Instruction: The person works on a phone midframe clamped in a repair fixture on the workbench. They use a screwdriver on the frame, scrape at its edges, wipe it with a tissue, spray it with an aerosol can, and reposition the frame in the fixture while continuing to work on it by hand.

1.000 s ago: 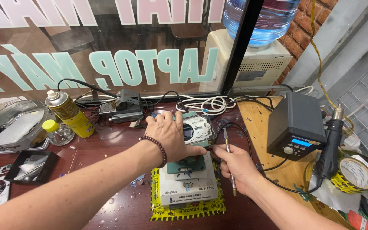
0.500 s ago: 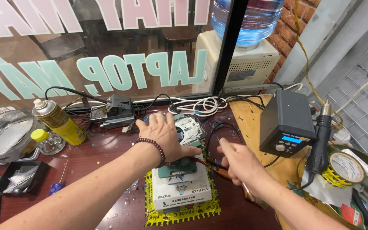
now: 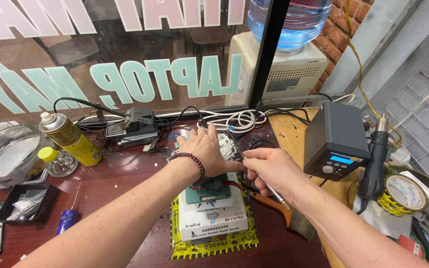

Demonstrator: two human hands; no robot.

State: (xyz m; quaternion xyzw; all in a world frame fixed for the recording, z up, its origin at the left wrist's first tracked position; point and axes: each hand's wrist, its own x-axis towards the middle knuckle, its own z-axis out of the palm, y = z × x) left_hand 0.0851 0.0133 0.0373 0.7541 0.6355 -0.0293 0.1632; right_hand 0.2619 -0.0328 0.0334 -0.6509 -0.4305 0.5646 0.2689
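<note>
Pinching a thin metal tool between closed fingers, the right hand angles its tip toward the small device, which the left hand pins flat with spread fingers, just behind the white heating platform.

from my feed, around the soldering station: matt dark plastic box | left of it glossy yellow metal spray can | table below: scuffed reddish wood | brush in front: wooden handle

Bright, even daylight; sharp focus, wide-angle edge distortion.
</note>
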